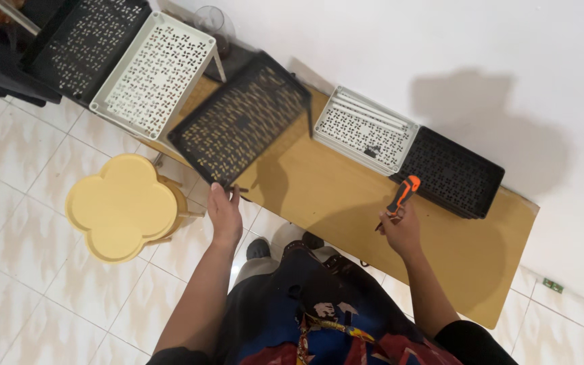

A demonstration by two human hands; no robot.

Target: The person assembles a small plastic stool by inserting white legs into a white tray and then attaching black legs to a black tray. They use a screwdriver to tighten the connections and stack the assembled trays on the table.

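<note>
Overhead view of a person standing at a narrow wooden tabletop point(346, 196) set against a white wall point(441, 47). The left hand point(224, 213) closes its grip on the near corner of a black perforated tray point(241, 122), which tilts off the tabletop's near-left edge; the fingers curl over the tray's rim. The right hand point(400, 230) closes its grip around a screwdriver with an orange-and-black handle point(402, 195), the handle rising beyond the knuckles and the dark shaft pointing down toward the tabletop near the front edge.

Just beyond the right grip lies a stack of black perforated trays point(451, 172), its near corner close to the screwdriver handle. To the left of that stack, touching it, sits a white perforated tray point(363, 128) with white bars laid along its far side. Between the two grips the tabletop is bare wood, crossed by shadows.

Beyond and to the left of the left grip, a white perforated shelf panel point(153, 74) and another black perforated panel point(86, 47) stand side by side past the tabletop's end. A clear glass vessel point(212, 23) stands by the wall behind them. Below the left grip, on the floor, a yellow clover-shaped stool point(123, 206) stands close to the tabletop's edge.

The floor point(28, 297) is pale glossy tile. A small green fitting point(553, 285) sits low on the wall at the far right.
</note>
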